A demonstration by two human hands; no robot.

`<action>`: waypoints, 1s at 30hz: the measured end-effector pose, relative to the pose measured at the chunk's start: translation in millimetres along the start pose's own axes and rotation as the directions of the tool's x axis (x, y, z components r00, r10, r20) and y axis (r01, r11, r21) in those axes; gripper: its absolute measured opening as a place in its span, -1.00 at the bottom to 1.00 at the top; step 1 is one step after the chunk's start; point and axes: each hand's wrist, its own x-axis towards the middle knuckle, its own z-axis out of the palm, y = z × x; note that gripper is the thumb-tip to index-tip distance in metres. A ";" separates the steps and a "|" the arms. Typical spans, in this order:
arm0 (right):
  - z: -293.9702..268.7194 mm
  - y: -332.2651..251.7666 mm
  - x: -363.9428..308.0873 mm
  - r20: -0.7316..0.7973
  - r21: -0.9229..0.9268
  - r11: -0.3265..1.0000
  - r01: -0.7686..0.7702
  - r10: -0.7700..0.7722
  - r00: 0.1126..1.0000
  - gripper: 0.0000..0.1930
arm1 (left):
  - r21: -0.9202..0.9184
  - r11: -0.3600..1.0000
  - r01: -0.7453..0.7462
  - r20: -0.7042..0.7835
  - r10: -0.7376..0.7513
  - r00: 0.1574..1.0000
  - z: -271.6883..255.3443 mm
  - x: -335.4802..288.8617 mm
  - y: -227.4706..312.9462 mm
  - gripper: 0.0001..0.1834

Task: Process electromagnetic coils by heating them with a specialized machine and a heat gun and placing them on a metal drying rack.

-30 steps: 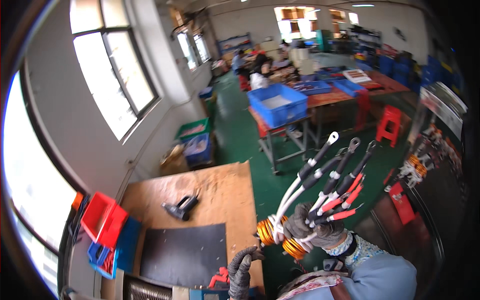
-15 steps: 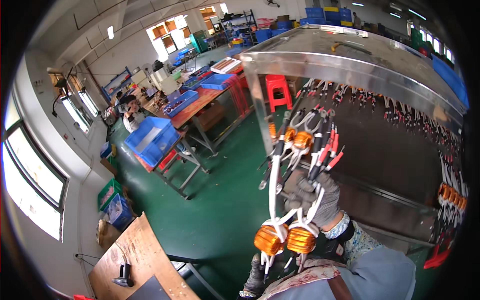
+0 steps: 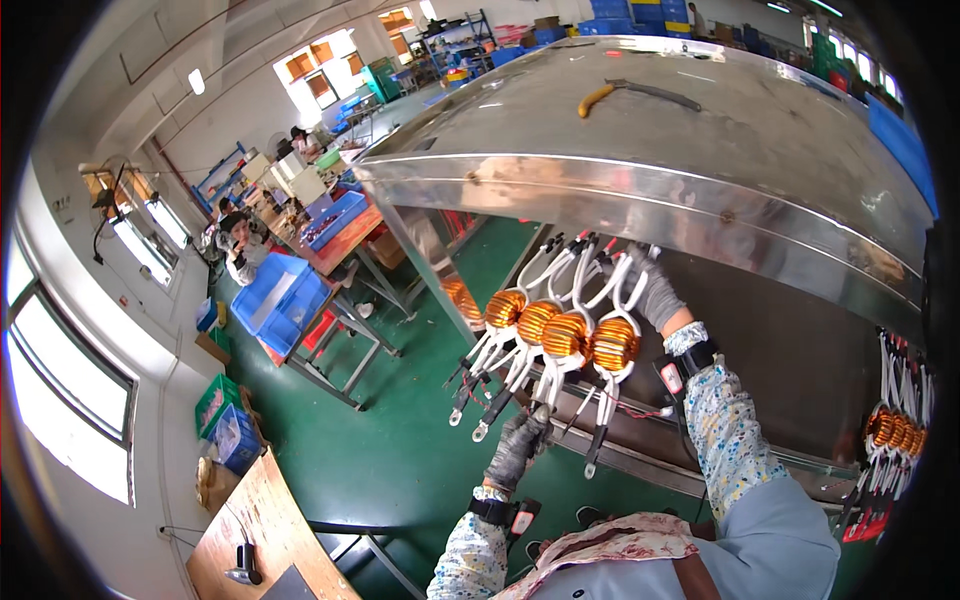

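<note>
Several copper-wound toroidal coils point(image 3: 565, 335) with white-sleeved leads sit side by side at the front edge of the metal table's lower shelf point(image 3: 780, 370). My gloved right hand point(image 3: 655, 292) is closed around the upper white leads of the rightmost coil point(image 3: 614, 345); its fingertips are partly hidden behind them. Below the coils, my gloved left hand point(image 3: 518, 445) pinches the lower leads near their black-sleeved ends. Other leads point(image 3: 597, 448) with ring terminals dangle on both sides of it. A thin red wire point(image 3: 640, 411) sticks out at the right.
The metal tabletop point(image 3: 520, 120) overhangs the shelf and bears a yellow-handled tool point(image 3: 597, 98). More coils point(image 3: 893, 432) hang at the far right. A wooden bench point(image 3: 250, 530) with a black device point(image 3: 243, 565) stands lower left. A person point(image 3: 240, 245) sits beyond a blue crate point(image 3: 282, 300).
The coils have moved up and away from my body to the shelf edge, now lined up in a row. My left hand has risen to the lower leads. The view has shifted toward the table.
</note>
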 end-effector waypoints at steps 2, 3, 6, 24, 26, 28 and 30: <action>-46.6 22.9 18.7 -0.082 -0.287 0.957 -0.030 0.007 0.997 -0.74 | -0.108 0.994 -0.030 -0.002 0.030 1.000 3.4 16.0 -4.7 -0.72; -44.1 35.2 8.4 -0.033 -0.369 0.929 -0.037 0.027 0.999 -0.74 | -0.038 0.998 -0.052 -0.031 0.051 0.998 -1.8 17.8 -6.0 -0.72; -28.8 50.3 -20.0 -0.130 -0.296 0.943 -0.154 0.120 0.984 -0.75 | 0.281 0.958 -0.053 -0.055 0.071 0.996 8.3 11.0 30.6 -0.70; -22.4 80.3 -41.4 -0.296 -0.059 0.996 -0.062 0.042 0.954 -0.70 | 0.048 0.996 -0.076 0.034 0.074 0.997 -28.7 16.0 -27.8 -0.48; -27.9 79.6 -46.6 -0.259 -0.143 0.990 -0.005 -0.032 0.965 -0.72 | 0.117 0.979 -0.168 0.080 0.159 0.984 -32.1 -0.2 -15.7 -0.42; -27.0 77.9 -59.0 -0.168 -0.336 0.926 0.169 -0.236 0.957 -0.71 | 0.325 0.937 -0.130 0.071 0.113 0.991 -49.3 -23.9 -23.8 -0.41; -60.7 81.0 -57.9 -0.146 -0.438 0.879 0.187 -0.275 0.950 -0.53 | 0.287 0.949 -0.130 0.029 0.127 0.992 -66.7 -50.9 -47.7 -0.43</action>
